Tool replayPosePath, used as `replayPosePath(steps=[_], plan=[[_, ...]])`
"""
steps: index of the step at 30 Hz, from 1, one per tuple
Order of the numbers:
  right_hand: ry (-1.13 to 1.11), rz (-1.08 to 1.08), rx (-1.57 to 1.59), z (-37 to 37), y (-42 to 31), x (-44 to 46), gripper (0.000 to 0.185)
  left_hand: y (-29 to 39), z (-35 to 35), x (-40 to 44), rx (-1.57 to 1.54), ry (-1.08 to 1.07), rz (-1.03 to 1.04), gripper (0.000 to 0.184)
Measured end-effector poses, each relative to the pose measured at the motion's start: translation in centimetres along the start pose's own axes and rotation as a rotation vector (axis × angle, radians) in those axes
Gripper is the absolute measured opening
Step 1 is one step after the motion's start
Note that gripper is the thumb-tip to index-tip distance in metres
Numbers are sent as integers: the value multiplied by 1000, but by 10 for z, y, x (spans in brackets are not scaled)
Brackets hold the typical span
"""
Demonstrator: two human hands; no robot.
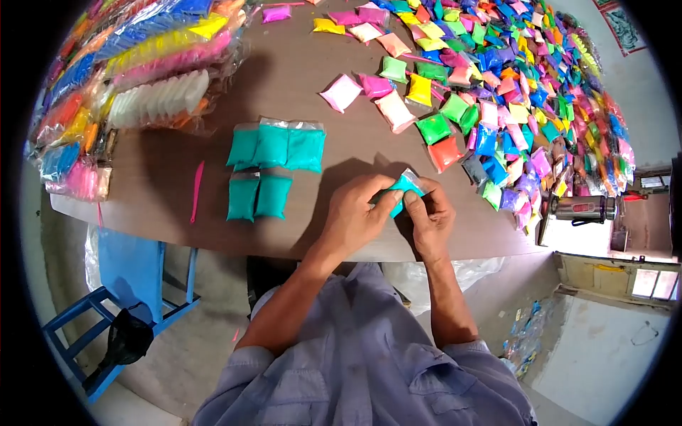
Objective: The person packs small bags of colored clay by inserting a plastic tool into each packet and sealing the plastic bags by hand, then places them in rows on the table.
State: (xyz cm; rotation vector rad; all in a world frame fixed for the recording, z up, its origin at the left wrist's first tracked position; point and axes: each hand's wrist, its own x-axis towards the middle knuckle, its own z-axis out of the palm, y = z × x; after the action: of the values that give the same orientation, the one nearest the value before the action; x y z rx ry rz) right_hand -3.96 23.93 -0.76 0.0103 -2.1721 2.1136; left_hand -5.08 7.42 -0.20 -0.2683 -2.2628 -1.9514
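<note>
Left hand and right hand are close together in the head view, both clamped on one small teal packet, thumbs and fingers pinching it from either side. The packet is tilted, held over the brown table near its front edge, with a clear strip of film showing at its far end. To the left of the hands, three teal packets lie side by side in a row, and two more teal packets lie side by side just nearer the edge. Further left, a thin pink stick lies by itself. Clear-wrapped bundles in white, pink, yellow, blue and other colours are stacked at the table's far left. Across the right side spreads a big heap of multicoloured packets, a few of them scattered loosely towards the middle. Below the table on the left is a blue stool, with something black hanging on its frame
</note>
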Motion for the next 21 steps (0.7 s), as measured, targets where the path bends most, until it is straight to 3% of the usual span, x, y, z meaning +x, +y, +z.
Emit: replayPosePath(steps=[17,21], plan=[[-31,-22,64,1,-5,-1,15,4,2,3,-47,56,0,15],[-55,-14,-39,0,-7,-2,13,0,0,3,-11,48,6,18]])
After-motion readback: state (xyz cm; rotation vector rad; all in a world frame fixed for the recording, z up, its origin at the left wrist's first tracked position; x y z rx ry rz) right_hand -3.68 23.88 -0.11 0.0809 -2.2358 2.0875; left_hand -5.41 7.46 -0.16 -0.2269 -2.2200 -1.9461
